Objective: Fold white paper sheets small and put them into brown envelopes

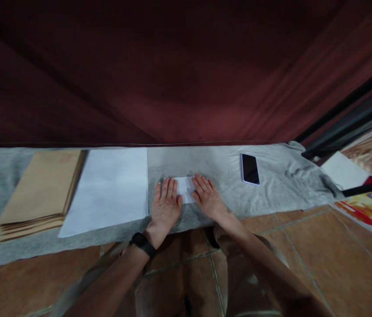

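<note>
Tiles (172, 268) lie nearest you at six o'clock, and a black band (142, 245) circles your left wrist. Your left hand (166, 204) rests palm down at nine o'clock on a small white paper (186, 187), which sits at the dial's centre on grey cloth (212, 163); its fingers are straight and slightly fanned. Your right hand (207, 196) lies flat at three o'clock, fingers extended with small gaps between them (both hands cover the paper's ends, so you cannot tell its full length). Toward nine o'clock, larger white sheets (113, 182) lie just beside your left hand, then a brown paper stack (43, 185). Between two and three, well apart from your right hand, lies a dark-screened phone (250, 169). Farthest, at twelve, dark red fabric (179, 79) spans your view.
</note>
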The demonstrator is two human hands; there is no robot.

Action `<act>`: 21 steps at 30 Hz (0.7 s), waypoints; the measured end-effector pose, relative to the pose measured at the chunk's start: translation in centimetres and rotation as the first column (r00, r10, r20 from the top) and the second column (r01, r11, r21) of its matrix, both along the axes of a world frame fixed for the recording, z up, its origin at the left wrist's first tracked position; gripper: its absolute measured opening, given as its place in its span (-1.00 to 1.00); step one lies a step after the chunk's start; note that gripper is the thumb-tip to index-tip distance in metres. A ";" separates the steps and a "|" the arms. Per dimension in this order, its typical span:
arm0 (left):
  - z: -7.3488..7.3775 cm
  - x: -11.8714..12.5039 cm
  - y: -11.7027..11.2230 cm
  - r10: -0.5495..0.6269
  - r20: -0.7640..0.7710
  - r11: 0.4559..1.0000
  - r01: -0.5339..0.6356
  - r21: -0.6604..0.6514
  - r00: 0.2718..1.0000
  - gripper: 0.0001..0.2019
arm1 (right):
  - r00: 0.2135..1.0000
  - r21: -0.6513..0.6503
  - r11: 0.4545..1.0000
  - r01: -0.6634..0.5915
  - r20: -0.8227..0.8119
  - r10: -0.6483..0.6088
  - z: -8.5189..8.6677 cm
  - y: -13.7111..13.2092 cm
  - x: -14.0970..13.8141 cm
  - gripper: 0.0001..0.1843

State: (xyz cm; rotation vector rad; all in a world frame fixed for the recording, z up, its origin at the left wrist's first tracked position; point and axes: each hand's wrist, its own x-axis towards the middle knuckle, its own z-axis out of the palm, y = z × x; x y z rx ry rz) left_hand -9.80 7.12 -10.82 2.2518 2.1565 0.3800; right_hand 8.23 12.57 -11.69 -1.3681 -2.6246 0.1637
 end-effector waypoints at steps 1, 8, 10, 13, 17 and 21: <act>0.0 0.0 0.0 0.000 0.007 1.000 0.000 -0.006 1.000 -0.41 | 0.999 -0.002 0.999 -0.044 -0.005 0.044 -0.1 -0.2 -0.3 -0.41; 0.0 0.0 0.0 -0.008 -0.026 1.000 0.008 -0.026 1.000 -0.40 | 0.993 -0.009 0.992 -0.122 0.000 0.122 -1.1 -1.1 -1.1 -0.41; 0.0 0.0 0.0 -0.003 -0.033 1.000 0.002 -0.026 0.999 -0.40 | 0.997 -0.009 0.997 -0.083 0.007 0.083 -1.1 -0.9 -0.9 -0.41; -0.2 0.0 -0.1 0.038 -0.024 0.999 -0.039 -0.023 0.999 -0.41 | 0.999 -0.019 0.999 -0.036 0.032 0.037 -0.7 -0.6 -0.5 -0.40; -0.3 0.1 -0.2 0.093 0.009 0.996 -0.093 -0.017 0.996 -0.42 | 0.998 -0.045 0.999 0.001 0.057 0.001 -0.5 -0.3 -0.2 -0.36; -0.2 0.2 -0.3 0.099 0.010 0.995 -0.099 -0.016 0.995 -0.43 | 0.998 -0.060 0.997 0.042 0.048 -0.039 -0.7 0.0 0.2 -0.33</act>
